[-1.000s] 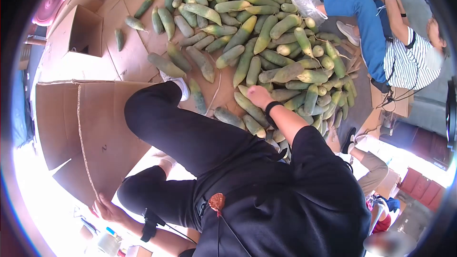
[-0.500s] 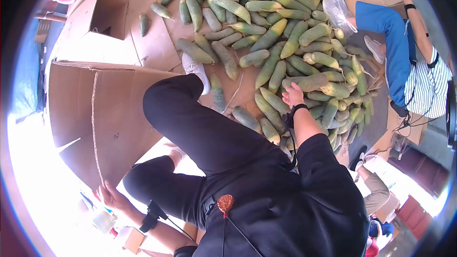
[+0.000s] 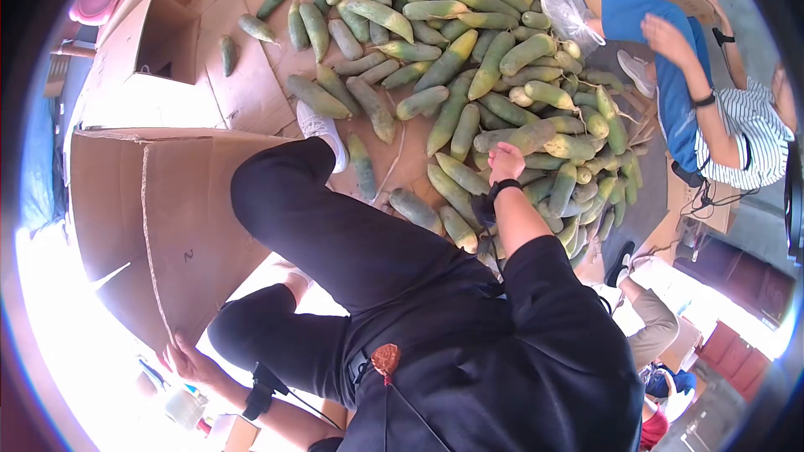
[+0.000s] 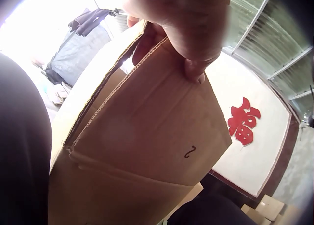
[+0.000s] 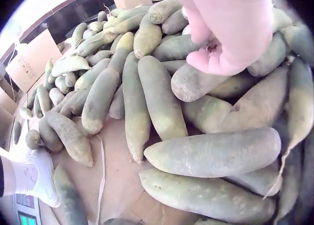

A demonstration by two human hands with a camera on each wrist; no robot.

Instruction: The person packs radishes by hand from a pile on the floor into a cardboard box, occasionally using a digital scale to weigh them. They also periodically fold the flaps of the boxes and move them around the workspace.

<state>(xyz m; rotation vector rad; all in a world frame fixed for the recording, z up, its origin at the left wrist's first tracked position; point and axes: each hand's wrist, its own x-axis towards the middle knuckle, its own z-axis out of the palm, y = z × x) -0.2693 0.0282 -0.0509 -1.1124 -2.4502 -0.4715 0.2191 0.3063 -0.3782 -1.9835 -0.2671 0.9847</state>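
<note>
At the top edge of a large cardboard box (image 3: 193, 201), my left hand (image 3: 194, 366) grips the upright side. In the left wrist view its thumb (image 4: 195, 70) presses the outer face while the fingers go behind the edge. My right hand (image 3: 506, 164) is over the heap of green radishes (image 3: 469, 59), its fingers curled. Seen from the right wrist, it overlaps a thick radish (image 5: 192, 85), fingertips right at its upper side. A small dark brown spot shows between thumb and fingers.
A weighing scale with a green display (image 5: 27, 217) stands by a white shoe (image 5: 41, 178). Loose radishes lie on flattened cardboard (image 3: 243, 75) near an open box (image 3: 163, 42). Another person in a striped shirt (image 3: 741, 125) sits at the heap's far right.
My right hand has moved rightward over the heap from a nearer radish. The left hand keeps its grip on the box. The other person has brought a hand out over their blue-trousered leg.
</note>
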